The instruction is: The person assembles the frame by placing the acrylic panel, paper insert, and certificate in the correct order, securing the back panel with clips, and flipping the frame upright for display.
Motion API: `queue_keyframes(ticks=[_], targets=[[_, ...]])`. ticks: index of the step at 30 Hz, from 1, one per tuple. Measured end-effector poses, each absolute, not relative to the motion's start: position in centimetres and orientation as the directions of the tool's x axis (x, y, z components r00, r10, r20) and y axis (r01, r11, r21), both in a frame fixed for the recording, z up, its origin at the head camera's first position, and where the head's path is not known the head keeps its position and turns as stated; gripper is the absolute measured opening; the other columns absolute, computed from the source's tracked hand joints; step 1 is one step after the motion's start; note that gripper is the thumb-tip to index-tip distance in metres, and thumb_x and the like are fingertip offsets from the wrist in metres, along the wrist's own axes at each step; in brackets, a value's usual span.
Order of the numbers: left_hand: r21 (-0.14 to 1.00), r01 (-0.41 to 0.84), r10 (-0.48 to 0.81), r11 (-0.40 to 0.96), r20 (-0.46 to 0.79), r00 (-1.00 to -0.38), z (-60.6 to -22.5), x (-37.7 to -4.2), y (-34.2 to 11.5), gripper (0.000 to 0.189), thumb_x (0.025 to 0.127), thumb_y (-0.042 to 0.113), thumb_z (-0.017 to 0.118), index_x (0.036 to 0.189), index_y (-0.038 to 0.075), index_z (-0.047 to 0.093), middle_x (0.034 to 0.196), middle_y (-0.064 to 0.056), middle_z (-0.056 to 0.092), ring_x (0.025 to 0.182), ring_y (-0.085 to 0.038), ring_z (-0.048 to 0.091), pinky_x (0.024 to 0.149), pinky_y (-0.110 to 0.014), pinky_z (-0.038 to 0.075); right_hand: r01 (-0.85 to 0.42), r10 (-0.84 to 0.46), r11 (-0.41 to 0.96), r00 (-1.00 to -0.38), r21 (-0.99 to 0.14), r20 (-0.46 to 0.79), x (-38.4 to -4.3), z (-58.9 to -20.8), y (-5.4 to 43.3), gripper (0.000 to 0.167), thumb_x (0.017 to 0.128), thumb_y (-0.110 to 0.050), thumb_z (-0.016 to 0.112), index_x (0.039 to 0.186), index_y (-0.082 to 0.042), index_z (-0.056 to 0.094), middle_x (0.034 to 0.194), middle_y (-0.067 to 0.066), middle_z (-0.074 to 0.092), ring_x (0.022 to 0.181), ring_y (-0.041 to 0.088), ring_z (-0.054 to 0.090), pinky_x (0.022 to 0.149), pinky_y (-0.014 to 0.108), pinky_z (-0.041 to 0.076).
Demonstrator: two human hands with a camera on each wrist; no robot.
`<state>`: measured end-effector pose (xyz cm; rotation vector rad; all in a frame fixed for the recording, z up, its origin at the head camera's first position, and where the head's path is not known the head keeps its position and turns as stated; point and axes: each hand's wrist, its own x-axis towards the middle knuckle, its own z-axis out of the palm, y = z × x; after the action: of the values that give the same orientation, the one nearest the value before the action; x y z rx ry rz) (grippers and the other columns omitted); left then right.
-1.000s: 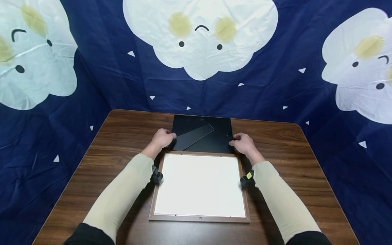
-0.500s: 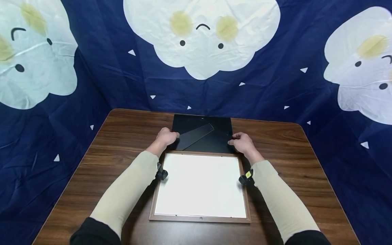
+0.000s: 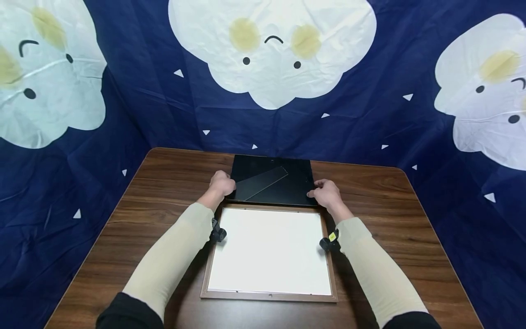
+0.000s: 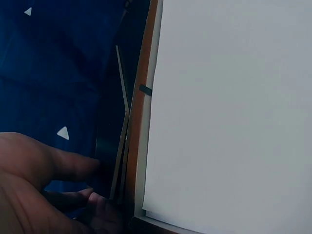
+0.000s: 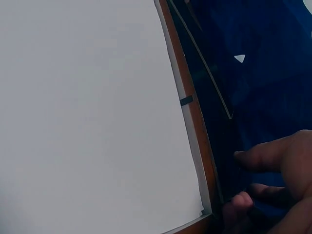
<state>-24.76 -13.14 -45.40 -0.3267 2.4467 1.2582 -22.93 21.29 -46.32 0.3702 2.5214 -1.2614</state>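
Observation:
A black picture frame backing board (image 3: 287,194) lies just beyond the frame, with its easel leg (image 3: 263,181) slanting across it. My left hand (image 3: 222,183) grips the board's left edge, thumb on top and fingers below. At the right edge my right hand (image 3: 326,193) pinches it the same way. Nearer to me is a wooden picture frame (image 3: 269,297), back side up, holding a white sheet (image 3: 269,251). Small dark tabs, such as one tab (image 4: 146,90) in the left wrist view, stick out from the frame's inner edge.
All of this is on a brown wood-grain table (image 3: 164,169). A dark blue cloth (image 3: 135,105) printed with white clouds hangs behind the table and along both sides. Both forearms pass beside the frame.
My left hand shifts slightly right along the board's left edge, then back a little. The board's near edge now shows as a thin line above the frame. My right hand stays almost still.

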Motion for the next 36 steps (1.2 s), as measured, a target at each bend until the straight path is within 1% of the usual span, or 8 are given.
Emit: queue_keyframes(ticks=[3, 8, 10, 11, 13, 16, 27, 36], targets=[[0.738, -0.361, -0.038, 0.571, -0.415, -0.909, -45.2, -24.6, -13.2, 0.039, 0.098, 0.002, 0.051, 0.135, -0.008, 0.053, 0.158, -0.021, 0.041, 0.125, -0.034, 0.047, 0.082, -0.039, 0.045, 0.365, 0.105, 0.574, -0.920, -0.733, -0.377, -22.9, -46.3, 21.4, 0.056, 0.096, -0.013, 0.066, 0.148, -0.003, 0.050, 0.152, 0.019, 0.049, 0.134, 0.037, 0.050, 0.108, 0.050, 0.047], [0.776, -0.378, -0.039, 0.504, -0.417, -0.908, -45.0, -24.5, -13.4, 0.005, 0.098, -0.001, 0.056, 0.095, 0.000, 0.053, 0.155, -0.021, 0.043, 0.141, -0.034, 0.040, 0.109, -0.046, 0.045, 0.392, 0.116, 0.518, -0.913, -0.761, -0.391, -23.0, -46.4, 21.5, 0.049, 0.097, -0.006, 0.062, 0.145, 0.000, 0.054, 0.151, 0.019, 0.051, 0.130, 0.035, 0.055, 0.100, 0.046, 0.052], [0.787, -0.388, -0.038, 0.479, -0.424, -0.905, -45.0, -24.5, -13.5, 0.016, 0.098, -0.002, 0.056, 0.088, 0.003, 0.044, 0.153, -0.020, 0.043, 0.142, -0.033, 0.039, 0.112, -0.046, 0.042, 0.400, 0.116, 0.497, -0.910, -0.770, -0.398, -23.0, -46.4, 21.6, 0.047, 0.097, -0.004, 0.061, 0.144, 0.000, 0.055, 0.150, 0.019, 0.052, 0.131, 0.035, 0.055, 0.098, 0.045, 0.054], [0.790, -0.391, -0.038, 0.472, -0.424, -0.905, -44.9, -24.5, -13.6, 0.005, 0.098, -0.002, 0.056, 0.097, -0.001, 0.052, 0.154, -0.020, 0.042, 0.144, -0.034, 0.038, 0.114, -0.047, 0.041, 0.401, 0.113, 0.491, -0.910, -0.774, -0.399, -23.0, -46.4, 21.6, 0.046, 0.097, -0.004, 0.061, 0.143, 0.000, 0.055, 0.150, 0.019, 0.052, 0.132, 0.035, 0.054, 0.097, 0.045, 0.054], [0.796, -0.398, -0.034, 0.455, -0.432, -0.901, -44.9, -24.5, -13.7, 0.026, 0.099, -0.003, 0.056, 0.125, -0.007, 0.057, 0.156, -0.022, 0.041, 0.147, -0.037, 0.035, 0.116, -0.049, 0.039, 0.398, 0.106, 0.483, -0.911, -0.780, -0.400, -22.9, -46.4, 21.8, 0.046, 0.098, -0.004, 0.060, 0.143, 0.000, 0.055, 0.149, 0.020, 0.052, 0.133, 0.035, 0.054, 0.098, 0.045, 0.054], [0.800, -0.414, -0.034, 0.433, -0.445, -0.895, -44.9, -24.5, -13.8, 0.057, 0.099, -0.003, 0.056, 0.154, -0.004, 0.038, 0.164, -0.019, 0.031, 0.153, -0.037, 0.027, 0.120, -0.053, 0.034, 0.395, 0.090, 0.467, -0.911, -0.791, -0.402, -22.8, -46.3, 21.9, 0.046, 0.098, -0.004, 0.060, 0.144, 0.001, 0.055, 0.150, 0.020, 0.051, 0.135, 0.036, 0.052, 0.100, 0.047, 0.054], [0.840, -0.398, -0.038, 0.370, -0.414, -0.909, -43.9, -23.9, -14.1, 0.053, 0.094, -0.003, 0.063, 0.145, -0.007, 0.048, 0.155, -0.023, 0.042, 0.135, -0.036, 0.047, 0.112, -0.046, 0.044, 0.377, 0.078, 0.450, -0.919, -0.809, -0.386, -22.3, -45.4, 22.9, 0.049, 0.092, -0.006, 0.072, 0.138, 0.001, 0.059, 0.137, 0.020, 0.061, 0.122, 0.031, 0.059, 0.087, 0.038, 0.056], [0.855, -0.408, -0.037, 0.320, -0.419, -0.907, -43.6, -23.6, -14.8, 0.049, 0.095, 0.000, 0.064, 0.142, -0.007, 0.052, 0.150, -0.023, 0.047, 0.121, -0.030, 0.055, 0.100, -0.041, 0.052, 0.369, 0.027, 0.457, -0.915, -0.809, -0.402, -21.9, -44.5, 23.3, 0.050, 0.094, -0.008, 0.071, 0.141, 0.001, 0.056, 0.141, 0.020, 0.057, 0.123, 0.030, 0.059, 0.089, 0.038, 0.056]])
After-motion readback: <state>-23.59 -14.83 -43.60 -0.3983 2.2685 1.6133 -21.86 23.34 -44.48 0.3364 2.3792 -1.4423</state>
